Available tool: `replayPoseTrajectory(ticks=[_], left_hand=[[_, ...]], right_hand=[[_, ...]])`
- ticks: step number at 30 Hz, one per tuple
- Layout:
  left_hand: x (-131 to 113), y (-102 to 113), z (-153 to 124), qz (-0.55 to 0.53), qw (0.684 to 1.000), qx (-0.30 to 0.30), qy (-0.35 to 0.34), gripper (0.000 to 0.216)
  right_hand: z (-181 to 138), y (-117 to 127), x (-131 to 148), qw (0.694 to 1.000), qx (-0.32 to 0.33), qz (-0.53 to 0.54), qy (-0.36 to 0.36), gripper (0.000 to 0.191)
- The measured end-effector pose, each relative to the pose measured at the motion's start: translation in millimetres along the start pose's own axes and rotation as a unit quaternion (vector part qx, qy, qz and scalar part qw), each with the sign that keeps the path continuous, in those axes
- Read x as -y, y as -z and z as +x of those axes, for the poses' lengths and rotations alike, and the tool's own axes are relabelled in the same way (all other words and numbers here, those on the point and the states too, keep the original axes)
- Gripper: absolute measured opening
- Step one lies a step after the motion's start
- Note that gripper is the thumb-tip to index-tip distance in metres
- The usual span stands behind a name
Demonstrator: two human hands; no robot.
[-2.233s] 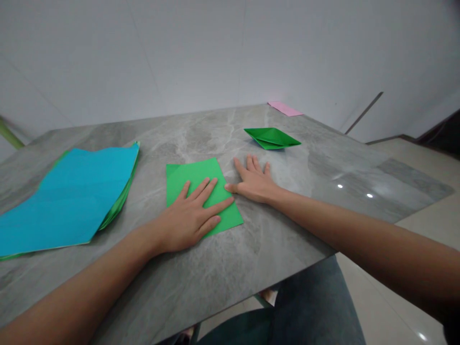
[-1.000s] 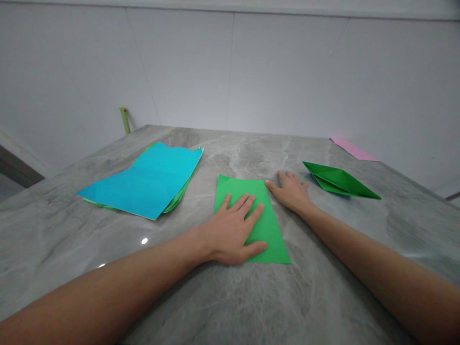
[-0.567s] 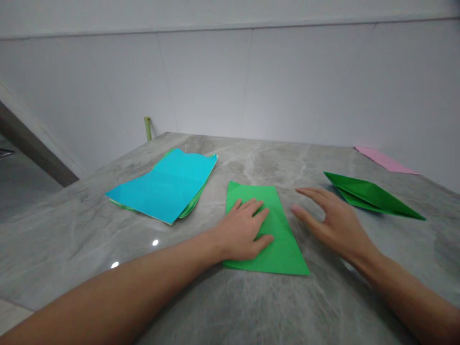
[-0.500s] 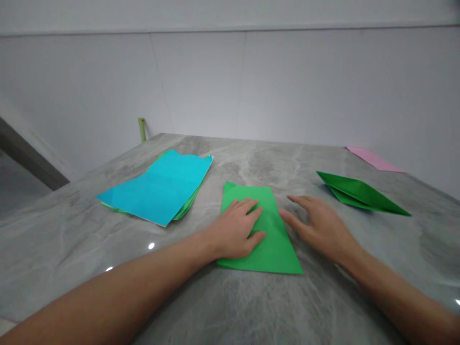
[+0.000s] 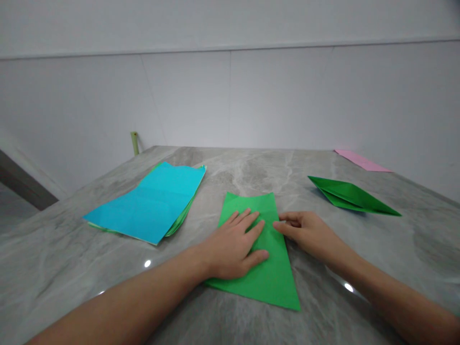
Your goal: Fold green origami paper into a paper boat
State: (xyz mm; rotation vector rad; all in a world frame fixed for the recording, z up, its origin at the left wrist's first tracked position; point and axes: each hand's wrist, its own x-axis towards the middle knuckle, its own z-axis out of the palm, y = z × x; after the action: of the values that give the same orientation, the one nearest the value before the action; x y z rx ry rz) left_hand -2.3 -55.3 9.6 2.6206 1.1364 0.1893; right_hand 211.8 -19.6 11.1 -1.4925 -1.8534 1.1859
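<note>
A folded light-green paper (image 5: 266,278) lies on the grey marble table (image 5: 323,306) in front of me. My left hand (image 5: 233,247) rests flat on it, fingers stretched out and spread, pressing the sheet down. My right hand (image 5: 309,232) lies at the paper's right edge, its forefinger and thumb touching that edge and its other fingers curled. Nothing is lifted off the table.
A stack of sheets with a cyan one on top (image 5: 151,201) lies at the left. A dark-green folded paper boat (image 5: 350,195) sits at the right, a pink sheet (image 5: 361,160) beyond it at the far edge. A white wall closes the back.
My right hand left the table beside the paper's far corner, lifted, and came back onto the paper's right edge. My left hand stayed flat on the sheet. The view swung left.
</note>
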Motion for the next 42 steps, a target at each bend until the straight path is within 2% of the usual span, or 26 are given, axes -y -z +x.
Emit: replayPoseTrajectory(ticks=[2, 3, 5, 7, 8, 9, 10, 12, 14, 15, 17, 19, 23, 25, 26, 29, 31, 32, 37, 39, 42], left_hand=[[1.4, -1.5, 1.2, -0.020, 1.000, -0.013, -0.005, 0.067], [3.4, -2.4, 2.3, -0.030, 0.999, -0.038, 0.009, 0.068], [11.0, -3.2, 5.4, -0.053, 0.985, -0.143, 0.086, 0.077], [22.7, -1.5, 9.0, -0.099, 0.929, -0.294, 0.202, 0.092], [29.2, 0.3, 10.7, -0.146, 0.895, -0.343, 0.246, 0.098], [35.2, 2.4, 12.2, -0.223, 0.865, -0.363, 0.266, 0.097], [40.3, 4.6, 13.5, -0.330, 0.829, -0.359, 0.272, 0.089], [45.8, 8.3, 15.1, -0.525, 0.751, -0.320, 0.239, 0.072], [44.5, 10.4, 15.8, -0.653, 0.673, -0.284, 0.200, 0.059], [42.1, 11.1, 15.8, -0.689, 0.644, -0.274, 0.190, 0.055], [36.8, 12.0, 15.6, -0.726, 0.606, -0.271, 0.182, 0.051], [33.7, 13.1, 15.6, -0.736, 0.587, -0.285, 0.179, 0.048], [35.2, 14.2, 16.3, -0.721, 0.574, -0.342, 0.182, 0.029], [35.6, 13.0, 15.9, -0.723, 0.578, -0.337, 0.171, 0.031], [35.1, 11.8, 15.2, -0.729, 0.587, -0.310, 0.166, 0.034], [31.5, 7.1, 11.9, -0.740, 0.626, -0.176, 0.173, 0.043], [29.5, 4.4, 9.8, -0.728, 0.645, -0.131, 0.192, 0.044], [29.1, 3.5, 9.1, -0.719, 0.653, -0.130, 0.200, 0.045], [32.2, 2.5, 8.8, -0.663, 0.684, -0.196, 0.234, 0.054], [33.9, 2.7, 8.9, -0.605, 0.721, -0.246, 0.231, 0.056], [35.1, 3.3, 8.3, -0.503, 0.776, -0.323, 0.200, 0.047]], right_hand=[[-1.3, -2.4, -0.9, 0.999, 0.024, 0.036, 0.020, 0.033], [-2.2, -3.6, -0.8, 0.999, 0.018, 0.035, 0.036, 0.031], [-3.7, -4.4, -0.5, 0.997, -0.016, 0.014, 0.072, 0.034], [-4.6, -2.7, -1.2, 0.995, -0.037, 0.003, 0.096, 0.036], [-4.8, -1.4, -2.1, 0.994, -0.037, 0.006, 0.101, 0.036], [-5.0, -0.1, -3.1, 0.994, -0.033, 0.011, 0.104, 0.036], [-5.1, 1.0, -4.1, 0.994, -0.027, 0.016, 0.108, 0.037], [-5.5, 1.8, -5.4, 0.992, -0.019, 0.021, 0.124, 0.039], [-6.5, 1.0, -5.1, 0.990, -0.007, 0.046, 0.133, 0.037], [-7.2, 0.2, -4.3, 0.990, -0.001, 0.068, 0.126, 0.034], [-8.6, -1.2, -2.1, 0.988, 0.002, 0.117, 0.096, 0.030], [-9.8, -2.1, 0.4, 0.986, -0.009, 0.151, 0.066, 0.031], [-11.5, -2.1, 5.0, 0.982, -0.025, 0.183, 0.029, 0.037], [-12.0, -1.5, 6.6, 0.979, -0.039, 0.198, 0.020, 0.041], [-12.0, -1.1, 7.0, 0.977, -0.051, 0.206, 0.019, 0.042], [-11.5, 0.1, 6.4, 0.967, -0.098, 0.231, 0.031, 0.039], [-10.4, 0.1, 5.2, 0.963, -0.108, 0.243, 0.040, 0.037], [-9.8, -0.2, 4.7, 0.963, -0.102, 0.246, 0.043, 0.038], [-7.7, -0.1, 2.6, 0.969, -0.051, 0.236, 0.052, 0.044], [-7.8, 1.7, -0.1, 0.974, -0.029, 0.218, 0.054, 0.044], [-8.6, 3.5, -5.1, 0.981, 0.026, 0.182, 0.056, 0.037]])
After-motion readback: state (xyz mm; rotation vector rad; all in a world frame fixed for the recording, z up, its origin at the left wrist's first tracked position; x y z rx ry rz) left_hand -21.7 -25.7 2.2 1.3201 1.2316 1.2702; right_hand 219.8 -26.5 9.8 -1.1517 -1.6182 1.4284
